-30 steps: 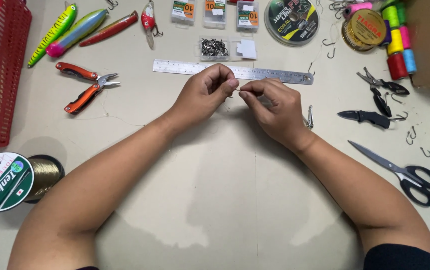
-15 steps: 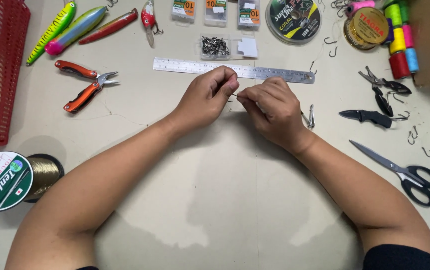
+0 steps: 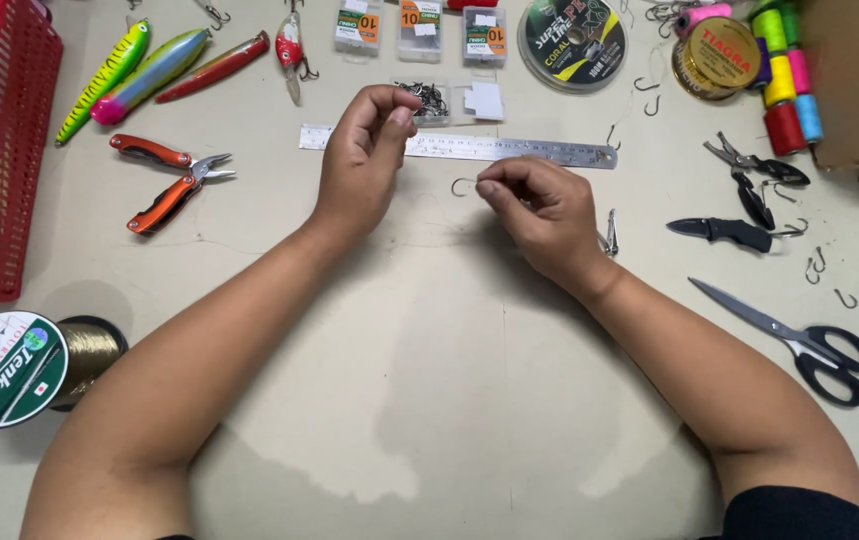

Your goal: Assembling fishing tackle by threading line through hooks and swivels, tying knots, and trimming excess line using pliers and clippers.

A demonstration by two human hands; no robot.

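Hook (image 3: 462,186) pinched in right hand (image 3: 539,215) above beige tabletop (image 3: 429,400); left hand (image 3: 364,150) pinched shut.

left hand (image 3: 364,155) drawn away, right hand (image 3: 539,215) lower (hook (image 3: 462,186) exposed)

Seeing 2 bare forearms, no watch/rings visible. Left hand (image 3: 364,150) and right hand (image 3: 539,215) ungloved. Dark navy sleeve (image 3: 799,512) edge on right upper arm only.
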